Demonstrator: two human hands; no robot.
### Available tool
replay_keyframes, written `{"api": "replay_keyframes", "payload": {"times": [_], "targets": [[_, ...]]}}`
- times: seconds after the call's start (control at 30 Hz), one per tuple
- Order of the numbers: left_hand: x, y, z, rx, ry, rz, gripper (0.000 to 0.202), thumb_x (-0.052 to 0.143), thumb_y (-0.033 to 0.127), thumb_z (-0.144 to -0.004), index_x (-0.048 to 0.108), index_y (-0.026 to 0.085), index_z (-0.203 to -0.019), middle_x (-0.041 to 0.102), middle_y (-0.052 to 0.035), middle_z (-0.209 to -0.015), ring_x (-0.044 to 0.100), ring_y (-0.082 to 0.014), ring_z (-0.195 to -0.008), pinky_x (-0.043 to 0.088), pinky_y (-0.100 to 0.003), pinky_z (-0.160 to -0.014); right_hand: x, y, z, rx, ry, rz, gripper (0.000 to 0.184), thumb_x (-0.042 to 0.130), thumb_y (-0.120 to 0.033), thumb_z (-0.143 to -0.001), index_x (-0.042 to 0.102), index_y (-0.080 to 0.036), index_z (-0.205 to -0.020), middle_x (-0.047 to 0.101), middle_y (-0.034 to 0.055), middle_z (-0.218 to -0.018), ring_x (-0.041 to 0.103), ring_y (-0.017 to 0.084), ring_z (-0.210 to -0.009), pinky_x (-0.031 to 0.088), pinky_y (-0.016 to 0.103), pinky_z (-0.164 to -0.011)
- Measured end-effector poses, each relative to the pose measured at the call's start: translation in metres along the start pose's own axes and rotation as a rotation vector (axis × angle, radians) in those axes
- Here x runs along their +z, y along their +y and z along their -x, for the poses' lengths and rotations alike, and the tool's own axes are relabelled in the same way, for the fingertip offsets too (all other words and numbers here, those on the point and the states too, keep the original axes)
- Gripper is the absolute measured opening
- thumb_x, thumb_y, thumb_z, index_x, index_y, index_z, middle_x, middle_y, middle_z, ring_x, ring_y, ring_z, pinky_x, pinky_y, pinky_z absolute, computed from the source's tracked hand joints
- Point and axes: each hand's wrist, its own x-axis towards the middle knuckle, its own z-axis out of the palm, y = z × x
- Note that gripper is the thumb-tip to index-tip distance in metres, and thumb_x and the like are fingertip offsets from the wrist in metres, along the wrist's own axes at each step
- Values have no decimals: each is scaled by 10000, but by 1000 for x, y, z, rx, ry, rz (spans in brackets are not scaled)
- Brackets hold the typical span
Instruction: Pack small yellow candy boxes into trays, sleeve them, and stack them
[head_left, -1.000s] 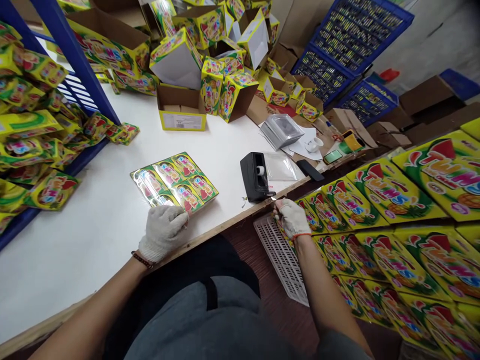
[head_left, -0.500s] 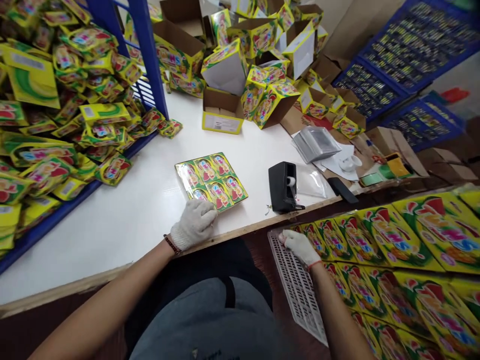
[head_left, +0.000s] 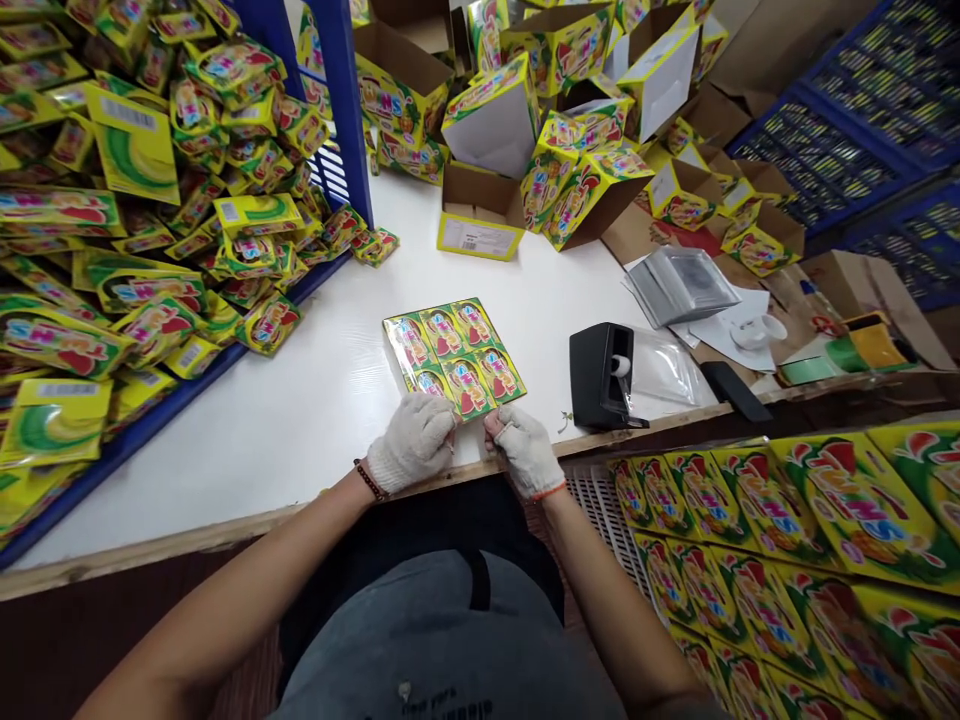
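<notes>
A flat pack of several small yellow-green boxes [head_left: 456, 352] lies on the white table in shiny clear film. My left hand [head_left: 416, 442], in a white knitted glove with the fingertips bare, is curled against its near left edge. At the near right corner of the pack is my right hand [head_left: 523, 450], gloved the same way, with thumb and fingers pinched together. Whatever lies between those fingers is too small to make out. To the right stands a black tape dispenser [head_left: 600, 375] with a white-hubbed roll.
A blue crate [head_left: 187, 372] heaped with small boxes stands left. Open cartons [head_left: 491, 125] pile up at the back. Clear plastic sleeves [head_left: 679, 285] lie right, near a white cup [head_left: 757, 332]. Below the table edge, larger yellow boxes [head_left: 739, 500] stand in rows beside a pale perforated basket [head_left: 604, 515].
My right hand has come up from the pale basket to the near edge of the pack. My left hand stays at the pack. The whole view has shifted slightly.
</notes>
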Motion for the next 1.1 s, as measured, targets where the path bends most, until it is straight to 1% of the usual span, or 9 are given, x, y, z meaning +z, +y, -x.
{"api": "replay_keyframes", "payload": {"times": [0.2, 0.3, 0.4, 0.53, 0.6, 0.73, 0.83, 0.97, 1.1], "targets": [[-7, 5, -7, -15, -118, -31, 139, 489, 148, -818, 624, 177, -833, 663, -82, -879, 540, -203, -781, 406, -370, -702, -9, -6, 7, -154, -27, -107, 339, 714, -528, -785, 606, -207, -766, 532, -44, -579, 490, 107, -551, 409, 244, -550], [-16, 14, -17, -168, -215, 59, 200, 461, 227, -901, 638, 177, -823, 661, -75, -873, 543, -208, -803, 402, -380, -739, -14, -16, 10, -281, -59, 17, 266, 702, -476, -821, 659, -214, -826, 572, -31, -611, 530, 125, -582, 450, 265, -584], [-25, 22, -30, -381, -257, 312, 434, 304, 349, -1004, 616, 182, -753, 643, -50, -801, 545, -187, -782, 409, -355, -754, -14, -23, 14, -429, -88, 217, 162, 678, -392, -853, 691, -230, -848, 656, -3, -717, 600, 151, -658, 502, 291, -640], [-34, 23, -45, -698, -269, 618, 556, 219, 485, -1009, 587, 179, -726, 619, -35, -757, 531, -166, -733, 432, -318, -726, -8, -24, 17, -660, -144, 368, 85, 630, -273, -877, 714, -258, -875, 717, 20, -864, 669, 180, -809, 544, 316, -755], [-35, 19, -50, -730, -325, 675, 526, 266, 494, -992, 584, 176, -721, 610, -34, -747, 521, -165, -728, 431, -307, -706, -4, -22, 16, -711, -136, 424, 106, 612, -262, -880, 717, -263, -863, 703, 18, -822, 670, 183, -792, 549, 313, -740], [-34, 12, -55, -641, -434, 664, 376, 423, 428, -923, 499, 179, -651, 524, -8, -687, 444, -145, -669, 386, -278, -619, -3, -19, 14, -709, -130, 489, 139, 583, -274, -893, 716, -258, -859, 706, 23, -815, 672, 191, -790, 555, 322, -745], [-33, 11, -56, -641, -445, 617, 337, 450, 397, -910, 439, 185, -647, 465, 7, -673, 393, -134, -640, 340, -268, -573, -5, -16, 15, -673, -104, 483, 141, 584, -307, -889, 710, -253, -859, 713, 27, -836, 669, 196, -798, 551, 326, -754], [-34, 16, -54, -654, -388, 527, 318, 434, 341, -932, 432, 185, -656, 489, -1, -696, 418, -142, -656, 358, -281, -596, -6, -10, 18, -501, -45, 486, 181, 585, -363, -886, 687, -224, -830, 668, 12, -745, 614, 171, -699, 511, 298, -692], [-32, 19, -41, -565, -240, 462, 230, 441, 279, -949, 578, 168, -801, 610, -37, -834, 532, -169, -783, 448, -314, -719, -8, -6, 21, -348, 44, 447, 242, 598, -422, -880, 664, -205, -797, 583, -15, -647, 528, 140, -608, 442, 271, -607]]}}
